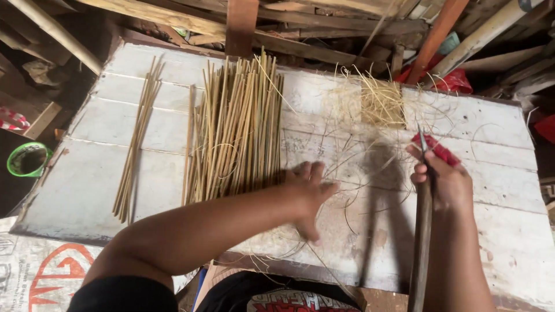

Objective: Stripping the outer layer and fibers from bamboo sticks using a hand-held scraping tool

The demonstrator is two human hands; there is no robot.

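Two hands: left hand (pixel 309 193) spread beside bamboo sticks (pixel 234 130), right hand (pixel 442 179) gripping knife (pixel 425 219).

A workshop: bamboo strips (pixel 234 133) on a whitewashed plank bench (pixel 497 231).

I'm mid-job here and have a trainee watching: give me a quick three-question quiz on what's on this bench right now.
1. True or false: the right hand holds a long dark tool with a red part at its grip.
2. Which lies nearest the left hand? A) the small bundle of strips B) the big pile of bamboo strips C) the green bucket
3. Fill in: the tangle of pale shavings lies toward the ___ edge of the white plank table.

Key: 1 true; 2 B; 3 far. The left hand is open, fingers spread beside the big pile; whether it touches the strips is unclear because of blur.
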